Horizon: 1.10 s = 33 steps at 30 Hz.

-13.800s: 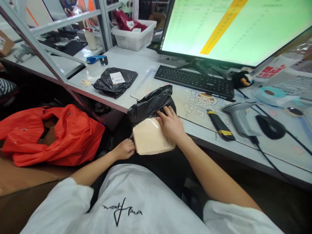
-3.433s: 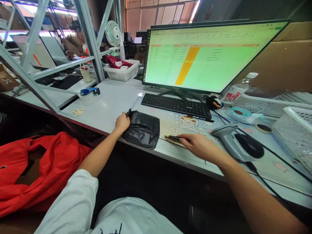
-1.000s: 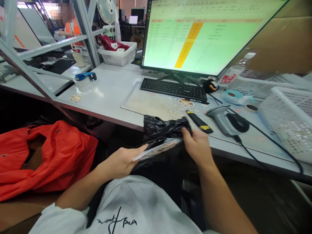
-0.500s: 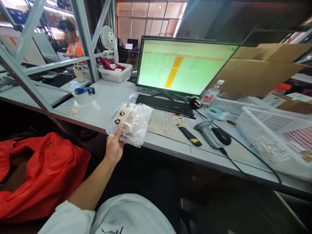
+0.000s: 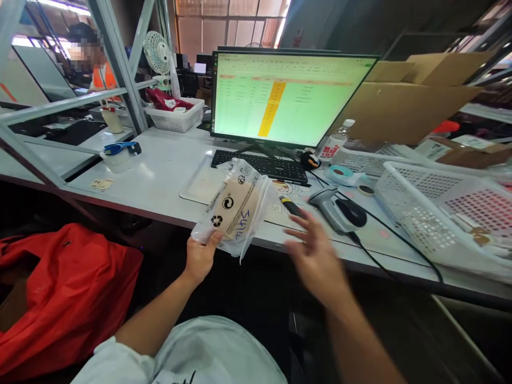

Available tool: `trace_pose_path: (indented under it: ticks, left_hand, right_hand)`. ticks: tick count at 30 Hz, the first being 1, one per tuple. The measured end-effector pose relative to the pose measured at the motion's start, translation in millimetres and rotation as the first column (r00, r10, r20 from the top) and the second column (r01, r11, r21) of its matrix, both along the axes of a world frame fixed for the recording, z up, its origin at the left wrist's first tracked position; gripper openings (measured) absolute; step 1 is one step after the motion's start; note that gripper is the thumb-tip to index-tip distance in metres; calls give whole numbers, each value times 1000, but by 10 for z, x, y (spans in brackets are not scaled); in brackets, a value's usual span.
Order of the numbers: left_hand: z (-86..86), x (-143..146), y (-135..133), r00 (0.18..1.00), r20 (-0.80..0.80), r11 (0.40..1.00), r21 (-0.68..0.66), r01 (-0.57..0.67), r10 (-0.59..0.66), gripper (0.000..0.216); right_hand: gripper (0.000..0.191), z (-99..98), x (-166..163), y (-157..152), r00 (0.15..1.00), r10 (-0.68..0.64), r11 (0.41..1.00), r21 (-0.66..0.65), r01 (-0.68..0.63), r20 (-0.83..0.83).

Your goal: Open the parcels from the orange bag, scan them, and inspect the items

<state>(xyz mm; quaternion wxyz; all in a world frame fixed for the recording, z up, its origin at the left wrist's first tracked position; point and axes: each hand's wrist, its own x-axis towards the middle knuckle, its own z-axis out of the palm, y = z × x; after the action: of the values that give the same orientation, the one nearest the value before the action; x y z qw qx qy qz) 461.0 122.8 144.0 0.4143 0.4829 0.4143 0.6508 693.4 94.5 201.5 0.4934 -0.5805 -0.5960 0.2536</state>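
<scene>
My left hand [image 5: 201, 257] grips a clear plastic bag [image 5: 236, 208] by its near lower corner, thumb on top. Inside the bag a tan piece shows, along with recycling marks and handwritten blue characters. It is held tilted over the desk's front edge. My right hand [image 5: 314, 256], blurred by motion, hovers to the right of the bag with fingers apart and nothing in them. Just beyond its fingertips lies a black and yellow utility knife [image 5: 293, 206], partly covered by the hand. A grey barcode scanner [image 5: 332, 210] rests to the right of the knife.
A monitor [image 5: 284, 101] stands behind a black keyboard [image 5: 276, 166]. On the right are a white basket [image 5: 436, 213], a bottle [image 5: 334, 144] and a cardboard box [image 5: 400, 112]. A tape dispenser [image 5: 120, 154] sits left. Red fabric [image 5: 76, 288] lies below the desk. A person [image 5: 102, 74] works beyond the frame.
My right hand has come into view from the lower right. The bag in my left hand has moved right and nearer and turned, showing the blue writing. The view has shifted slightly.
</scene>
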Motion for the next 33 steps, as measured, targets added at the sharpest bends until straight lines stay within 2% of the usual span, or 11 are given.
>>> trace_pose_path:
  ticks: [3,7,11,13,16,18,20,21,23,26,33]
  left_hand:
    - [-83,-89,-96,998,-55,999,-12,-36,36,40]
    - [-210,-343,-94,982,118,978,-170,-124,145,50]
    - [-264,-369,44,857,501,959,-282,35,116,46]
    - [-310,-342,140,830,553,940,-316,127,74,41]
    - [-410,-396,281,929,366,911,-400,99,60,48]
    - [-436,-471,340,968,102,917,-357,-179,229,57]
    - [-385,-490,344,912,-130,899,-161,-407,390,62]
    - [-330,-459,325,901,-228,918,-60,-391,369,64]
    - [-175,-323,263,891,-438,992,29,-120,120,69]
    - [89,-94,202,731,-643,968,-66,242,-226,77]
    - [618,-356,315,705,-509,861,-172,479,-494,40]
  right_hand:
    - [108,-157,-395,279,968,29,995,-87,-52,-250]
    - [72,-313,-590,551,838,75,969,-159,-189,-540]
    - [58,-355,-474,598,744,27,950,-215,-228,-667]
    - [59,-367,-391,588,715,-15,950,-232,-207,-699]
    - [58,-441,-230,577,717,-71,950,-267,-164,-694]
    - [54,-523,-130,579,743,-91,956,-266,-121,-664]
    - [55,-588,-95,585,774,-92,967,-243,-82,-627]
    - [57,-601,-112,587,789,-94,972,-226,-58,-607]
    - [61,-568,-201,582,821,-79,983,-182,-31,-565]
    - [64,-416,-353,562,840,-20,992,-116,-52,-543]
    - [66,-204,-300,469,828,-7,995,-89,-52,-561]
